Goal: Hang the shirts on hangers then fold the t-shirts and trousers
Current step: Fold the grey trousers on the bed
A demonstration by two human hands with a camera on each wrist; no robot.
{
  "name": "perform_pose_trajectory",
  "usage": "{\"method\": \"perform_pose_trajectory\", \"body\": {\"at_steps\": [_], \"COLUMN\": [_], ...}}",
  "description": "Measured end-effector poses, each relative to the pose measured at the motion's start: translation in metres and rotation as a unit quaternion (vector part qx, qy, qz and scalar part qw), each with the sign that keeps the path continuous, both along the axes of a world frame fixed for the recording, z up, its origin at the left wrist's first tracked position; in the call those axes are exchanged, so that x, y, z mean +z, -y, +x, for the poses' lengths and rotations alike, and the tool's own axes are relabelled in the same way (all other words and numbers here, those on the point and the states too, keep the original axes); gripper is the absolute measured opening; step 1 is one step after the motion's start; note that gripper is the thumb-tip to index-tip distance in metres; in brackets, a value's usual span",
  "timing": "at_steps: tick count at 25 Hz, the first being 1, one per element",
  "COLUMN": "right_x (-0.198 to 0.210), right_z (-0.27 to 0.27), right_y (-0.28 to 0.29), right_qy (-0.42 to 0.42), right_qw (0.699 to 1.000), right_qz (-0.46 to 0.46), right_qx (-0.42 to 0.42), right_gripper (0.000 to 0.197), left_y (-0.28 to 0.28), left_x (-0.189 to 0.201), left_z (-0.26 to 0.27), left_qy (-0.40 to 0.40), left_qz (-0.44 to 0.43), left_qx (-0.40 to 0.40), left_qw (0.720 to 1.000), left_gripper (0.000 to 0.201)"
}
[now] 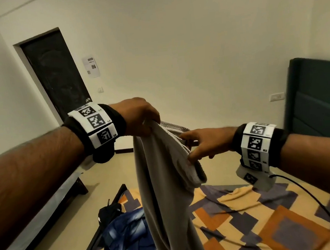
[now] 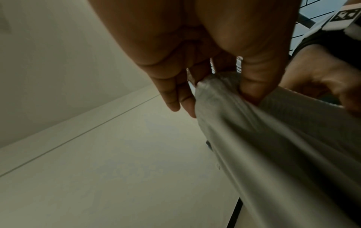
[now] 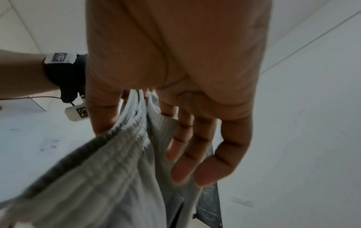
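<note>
- A blue garment (image 1: pixel 129 236) and a black one (image 1: pixel 109 211) lie in a heap at the bed's (image 1: pixel 271 219) left edge, right beside the hanging cloth
- Bare floor (image 1: pixel 102 176) lies past the bed, up to a dark door (image 1: pixel 53 75)
- One pair of grey trousers (image 1: pixel 162 186) hangs above the bed
- Left hand (image 1: pixel 139 117) grips the waistband; right hand (image 1: pixel 204 143) pinches it too

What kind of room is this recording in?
Most likely a bedroom: a bed with a patterned sheet and a padded green headboard, a dark door in plain walls, and clothes piled on the bed while both hands hold up grey trousers.
</note>
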State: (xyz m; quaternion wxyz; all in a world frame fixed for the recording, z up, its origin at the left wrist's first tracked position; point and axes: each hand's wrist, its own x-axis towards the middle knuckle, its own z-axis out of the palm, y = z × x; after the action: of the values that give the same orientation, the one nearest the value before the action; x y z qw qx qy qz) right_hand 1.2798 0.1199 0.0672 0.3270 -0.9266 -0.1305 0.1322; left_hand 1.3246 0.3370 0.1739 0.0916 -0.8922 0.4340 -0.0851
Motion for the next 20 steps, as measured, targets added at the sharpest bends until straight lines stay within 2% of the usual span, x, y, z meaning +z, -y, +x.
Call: {"method": "perform_pose_trajectory", "body": {"at_steps": [2,4,8,10,13,16,20], "right_x": [-0.015,-0.029,-0.039,-0.038,-0.045,-0.047,-0.046], "right_z": [-0.005,-0.013,-0.030,-0.041,-0.059,-0.075,-0.094], "right_y": [0.022,0.047,0.087,0.099,0.106,0.103,0.085], "right_qy": [-0.005,-0.031,-0.063,-0.080,-0.087,-0.089,-0.064], "right_qw": [0.999,0.998,0.991,0.985,0.987,0.983,0.985], "right_qz": [-0.046,-0.053,0.058,0.087,0.069,0.085,0.058], "right_qx": [-0.003,-0.019,-0.106,-0.127,-0.114,-0.135,-0.151], "right_gripper": [0.065,0.064,0.048,0.056,0.045,0.033,0.041], "left_y": [0.011,0.023,0.048,0.060,0.073,0.077,0.071], "left_x": [-0.010,-0.021,-0.046,-0.058,-0.071,-0.073,-0.074], "left_z": [-0.001,-0.006,-0.016,-0.023,-0.033,-0.038,-0.041], "left_qy": [-0.010,-0.024,-0.039,-0.046,-0.045,-0.044,-0.028], "left_qz": [-0.016,-0.039,-0.057,-0.064,-0.061,-0.070,-0.066], "left_qx": [-0.003,-0.012,-0.016,-0.014,-0.017,-0.021,-0.037], "left_qw": [1.000,0.999,0.997,0.997,0.997,0.996,0.997], "left_gripper": [0.037,0.035,0.035,0.036,0.033,0.032,0.032]}}
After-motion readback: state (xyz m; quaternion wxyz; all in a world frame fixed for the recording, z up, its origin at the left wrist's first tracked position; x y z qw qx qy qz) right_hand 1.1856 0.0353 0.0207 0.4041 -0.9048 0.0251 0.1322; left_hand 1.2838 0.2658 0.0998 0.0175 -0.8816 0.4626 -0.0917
